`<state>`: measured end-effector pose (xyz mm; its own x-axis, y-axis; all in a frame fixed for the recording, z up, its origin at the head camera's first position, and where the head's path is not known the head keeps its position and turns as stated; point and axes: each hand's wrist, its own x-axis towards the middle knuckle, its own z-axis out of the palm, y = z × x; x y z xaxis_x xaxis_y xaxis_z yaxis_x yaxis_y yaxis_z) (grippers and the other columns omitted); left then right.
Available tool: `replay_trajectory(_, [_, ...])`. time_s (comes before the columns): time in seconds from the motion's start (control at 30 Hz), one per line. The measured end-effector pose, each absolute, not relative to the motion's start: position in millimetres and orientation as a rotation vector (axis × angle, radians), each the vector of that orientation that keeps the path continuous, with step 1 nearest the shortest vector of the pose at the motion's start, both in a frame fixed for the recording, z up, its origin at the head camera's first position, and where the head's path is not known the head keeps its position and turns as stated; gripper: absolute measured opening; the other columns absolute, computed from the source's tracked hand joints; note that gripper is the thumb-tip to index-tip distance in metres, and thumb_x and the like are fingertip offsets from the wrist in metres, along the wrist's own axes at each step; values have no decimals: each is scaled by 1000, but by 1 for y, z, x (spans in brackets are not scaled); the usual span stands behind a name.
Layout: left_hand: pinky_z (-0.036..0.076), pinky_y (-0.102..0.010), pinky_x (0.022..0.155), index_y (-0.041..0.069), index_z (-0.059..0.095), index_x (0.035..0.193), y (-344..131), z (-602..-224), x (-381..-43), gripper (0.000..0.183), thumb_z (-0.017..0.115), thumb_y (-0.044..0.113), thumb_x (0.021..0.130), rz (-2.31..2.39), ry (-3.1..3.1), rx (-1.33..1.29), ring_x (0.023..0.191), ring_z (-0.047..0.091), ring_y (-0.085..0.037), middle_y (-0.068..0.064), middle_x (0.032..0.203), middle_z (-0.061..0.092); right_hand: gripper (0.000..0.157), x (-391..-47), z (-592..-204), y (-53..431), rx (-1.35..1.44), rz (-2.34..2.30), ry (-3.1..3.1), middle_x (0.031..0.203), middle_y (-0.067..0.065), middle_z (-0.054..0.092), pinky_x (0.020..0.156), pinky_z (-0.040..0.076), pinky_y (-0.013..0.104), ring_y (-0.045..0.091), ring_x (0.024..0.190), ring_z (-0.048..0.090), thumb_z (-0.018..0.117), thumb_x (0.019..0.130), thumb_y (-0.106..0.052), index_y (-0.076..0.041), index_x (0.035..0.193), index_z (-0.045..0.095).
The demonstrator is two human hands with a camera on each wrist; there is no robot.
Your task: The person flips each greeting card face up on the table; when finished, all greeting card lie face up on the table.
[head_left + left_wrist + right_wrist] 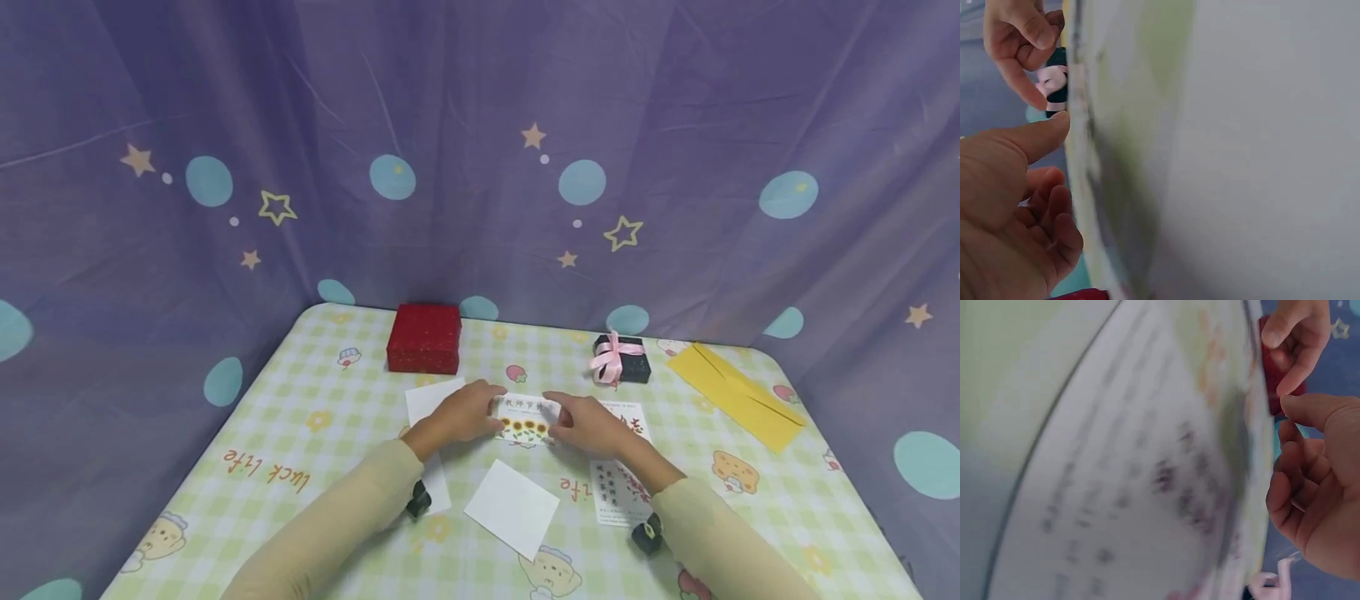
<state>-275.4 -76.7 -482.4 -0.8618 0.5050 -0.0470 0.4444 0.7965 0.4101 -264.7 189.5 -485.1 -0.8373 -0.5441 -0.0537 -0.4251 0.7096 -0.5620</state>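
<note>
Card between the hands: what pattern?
Card: sunflowers along the bottom, dark lettering above, on white; best in head view.

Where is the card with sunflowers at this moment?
In the head view, the sunflower card is just right of centre, between the left hand and the right hand.

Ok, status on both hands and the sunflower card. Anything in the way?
Left hand at left end of sunflower card, right hand at right end; grip unclear. Card's printed side showing. White square sheet on near side, not between hands.

Tablecloth (300, 417) “luck life”; card (527, 412) “教师节”
</note>
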Motion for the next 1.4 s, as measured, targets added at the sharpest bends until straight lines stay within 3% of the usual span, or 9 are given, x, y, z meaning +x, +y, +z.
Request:
replay_trajectory(0.37, [52,-32,87,9,61,138,-101,-460,-247,59,83,25,85,631,2678,912,96,61,-15,-6,110,65,55,-222,-448,186,-940,-789,2666,84,-15,65,65,49,21,-1,67,55,74,92,-16,-5,143,56])
replay_trajectory(0.63, [48,-24,85,14,61,140,-110,-466,-217,70,89,31,78,552,2565,930,91,51,-6,2,111,61,54,-199,-466,179,-923,-839,2546,83,-15,65,66,50,21,-2,64,57,77,89,-17,-2,138,59])
replay_trajectory(0.9, [49,-20,88,19,54,147,-108,-475,-204,83,90,36,75,428,2560,975,97,51,-1,5,120,57,58,-181,-489,175,-856,-866,2509,80,-16,62,70,50,21,-2,69,56,83,82,-28,-8,134,64])
replay_trajectory(1.4, [48,-19,85,20,56,146,-105,-475,-202,82,90,36,74,379,2569,979,95,50,-1,6,118,56,59,-169,-491,173,-914,-783,2602,83,-12,59,69,47,19,0,72,52,85,79,-23,-7,132,65])
